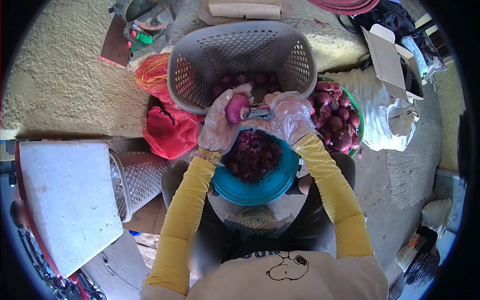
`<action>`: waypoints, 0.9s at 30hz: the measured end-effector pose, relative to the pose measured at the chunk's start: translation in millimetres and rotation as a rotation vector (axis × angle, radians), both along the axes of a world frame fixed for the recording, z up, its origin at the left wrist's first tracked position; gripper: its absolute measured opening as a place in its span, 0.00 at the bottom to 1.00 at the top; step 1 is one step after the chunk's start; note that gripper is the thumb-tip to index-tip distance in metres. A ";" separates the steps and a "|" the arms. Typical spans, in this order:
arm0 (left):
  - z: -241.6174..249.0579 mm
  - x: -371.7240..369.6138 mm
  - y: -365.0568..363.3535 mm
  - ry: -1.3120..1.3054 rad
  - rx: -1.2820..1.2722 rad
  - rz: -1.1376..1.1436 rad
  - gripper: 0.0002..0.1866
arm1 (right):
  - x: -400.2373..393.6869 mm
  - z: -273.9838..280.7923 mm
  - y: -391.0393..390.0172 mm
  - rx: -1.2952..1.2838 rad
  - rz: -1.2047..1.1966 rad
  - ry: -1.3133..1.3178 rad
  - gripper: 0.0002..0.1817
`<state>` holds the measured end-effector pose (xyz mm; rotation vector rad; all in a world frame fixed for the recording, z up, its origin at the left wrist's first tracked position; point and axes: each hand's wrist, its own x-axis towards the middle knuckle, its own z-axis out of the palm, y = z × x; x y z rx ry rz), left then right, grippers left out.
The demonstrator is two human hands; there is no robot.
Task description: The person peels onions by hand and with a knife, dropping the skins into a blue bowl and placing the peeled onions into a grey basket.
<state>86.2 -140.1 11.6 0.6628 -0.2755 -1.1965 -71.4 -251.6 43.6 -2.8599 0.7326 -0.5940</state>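
Observation:
My left hand (218, 122), in a clear plastic glove, is closed around a red onion (237, 109) at its fingertips. My right hand (291, 117), gloved the same way, is closed beside it on what looks like a small knife (259, 113); its thin grey blade shows between the hands and its handle is hidden. Below both hands, a blue basin (255, 194) holds a heap of dark red onion skins and pieces (252, 155). Just beyond them, a grey-brown perforated basket (240, 37) has several red onions (245, 79) at its bottom.
Red onions fill a green-rimmed tub (359, 125) at right, beside a white sack (390, 110) and an open cardboard box (390, 65). Red mesh bags (172, 130) lie left of the basket. A white foam lid (67, 195) and a lighter basket (142, 180) stand at left.

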 end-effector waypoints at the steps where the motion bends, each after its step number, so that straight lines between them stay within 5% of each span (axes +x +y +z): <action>1: 2.5 2.7 1.2 -0.040 0.019 -0.073 0.20 | -0.8 -0.4 -1.0 0.001 0.000 -0.001 0.40; 5: 3.3 11.1 2.3 -0.447 0.107 -0.113 0.22 | -4.3 -2.3 -5.5 -0.025 -0.002 0.038 0.38; 7: 14.1 12.7 5.7 -0.108 0.158 -0.247 0.23 | -4.2 -2.0 -4.5 -0.039 0.003 0.049 0.37; 11: 3.9 18.7 6.0 -0.300 0.135 -0.251 0.21 | -1.9 -2.8 -1.9 -0.011 0.004 0.068 0.36; 19: -2.6 4.1 -2.2 0.100 0.152 -0.008 0.22 | 1.0 2.5 -1.3 0.011 0.009 0.042 0.36; 27: -4.0 2.9 -5.5 0.176 0.042 0.013 0.23 | 2.4 -1.4 -0.7 0.092 -0.008 -0.002 0.41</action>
